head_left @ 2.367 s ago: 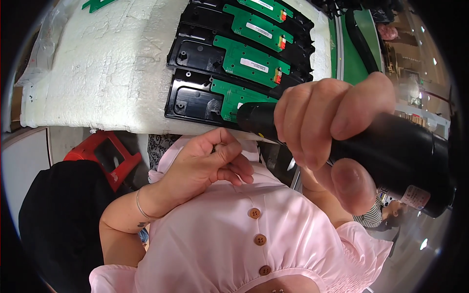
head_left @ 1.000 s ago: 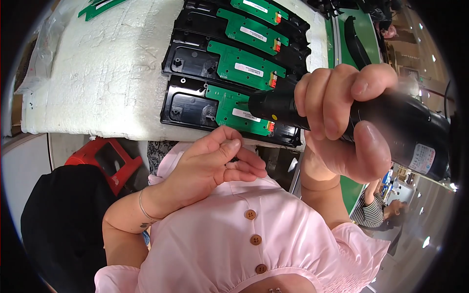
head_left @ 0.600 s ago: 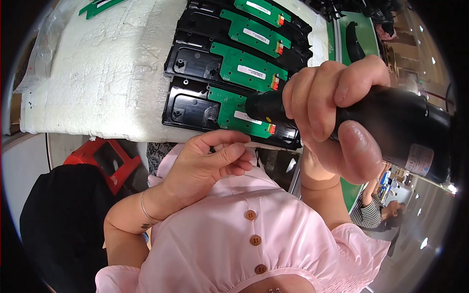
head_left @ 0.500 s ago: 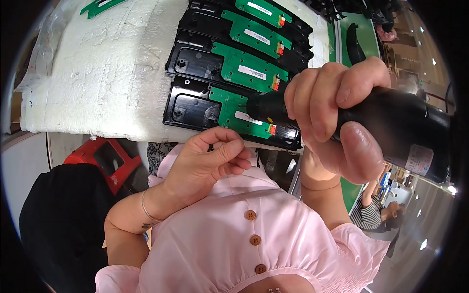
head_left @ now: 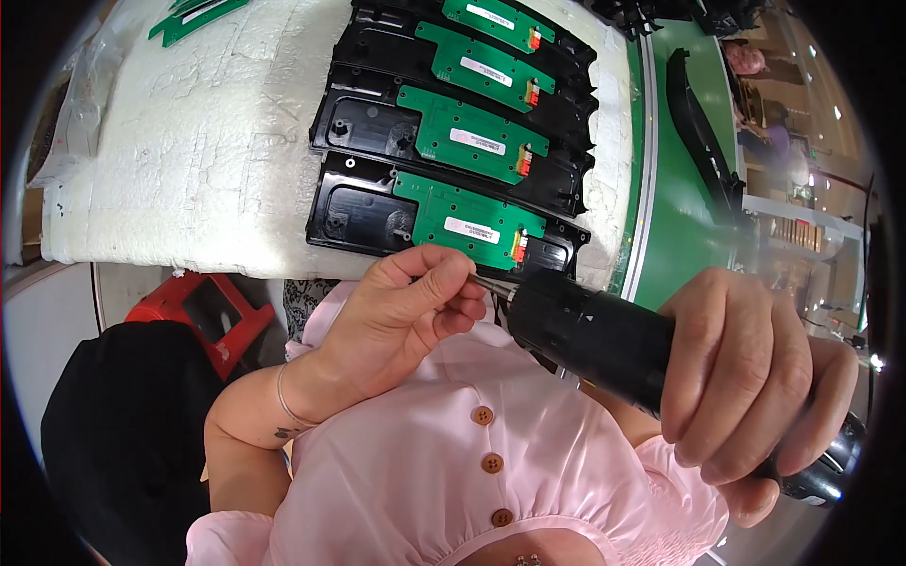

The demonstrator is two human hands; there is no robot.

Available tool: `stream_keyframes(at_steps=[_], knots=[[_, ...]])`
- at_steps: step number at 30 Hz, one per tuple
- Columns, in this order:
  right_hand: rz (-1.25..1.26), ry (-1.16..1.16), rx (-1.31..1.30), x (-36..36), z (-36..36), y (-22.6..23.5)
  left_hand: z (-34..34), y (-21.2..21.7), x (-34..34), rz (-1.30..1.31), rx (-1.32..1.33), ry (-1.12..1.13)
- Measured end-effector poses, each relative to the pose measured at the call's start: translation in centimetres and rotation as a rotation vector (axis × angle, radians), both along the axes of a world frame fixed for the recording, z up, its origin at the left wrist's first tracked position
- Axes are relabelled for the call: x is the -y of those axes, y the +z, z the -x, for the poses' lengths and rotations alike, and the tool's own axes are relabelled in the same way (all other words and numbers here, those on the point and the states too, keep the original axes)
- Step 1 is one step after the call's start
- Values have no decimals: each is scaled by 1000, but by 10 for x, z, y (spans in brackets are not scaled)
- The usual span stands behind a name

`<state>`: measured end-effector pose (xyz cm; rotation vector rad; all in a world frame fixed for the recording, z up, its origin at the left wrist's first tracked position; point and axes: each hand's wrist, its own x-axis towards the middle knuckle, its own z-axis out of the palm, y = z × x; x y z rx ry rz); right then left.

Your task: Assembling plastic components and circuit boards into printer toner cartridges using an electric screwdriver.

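Note:
My right hand (head_left: 755, 377) grips a black electric screwdriver (head_left: 604, 344), held level with its bit (head_left: 493, 283) pointing left. My left hand (head_left: 406, 311) pinches its fingertips together at the tip of that bit; whatever small thing is between them is hidden. Just beyond, on a white foam pad (head_left: 189, 160), lie several black plastic housings, each with a green circuit board in it. The nearest housing (head_left: 363, 208) and its board (head_left: 467, 222) sit right above my left fingers.
A green conveyor belt (head_left: 675, 208) runs along the right of the foam pad, with a black curved part (head_left: 698, 132) on it. A red stool (head_left: 203, 311) stands below the bench at left. More green boards (head_left: 193, 14) lie at the pad's far left corner.
My right hand has drawn the screwdriver back from the nearest board and lowered it toward me. My left fingers have come up to the bit's tip.

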<state>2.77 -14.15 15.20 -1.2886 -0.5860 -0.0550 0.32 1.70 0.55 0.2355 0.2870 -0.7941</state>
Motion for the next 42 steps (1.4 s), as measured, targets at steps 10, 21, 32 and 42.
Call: stream_keyframes(at_steps=[10,21,32,42], knots=[[144,-81,2,-9,-30,-30,-3,12,2,94,-178,-197],[42,-37,-68,-6,-51,-49,-1,9,-11,-115,37,-199],[248,42,-77,-13,-56,-41,2,2,-6,-151,-22,-42],[26,270,-32,5,-25,8,-2,-3,-6,-33,35,60]])
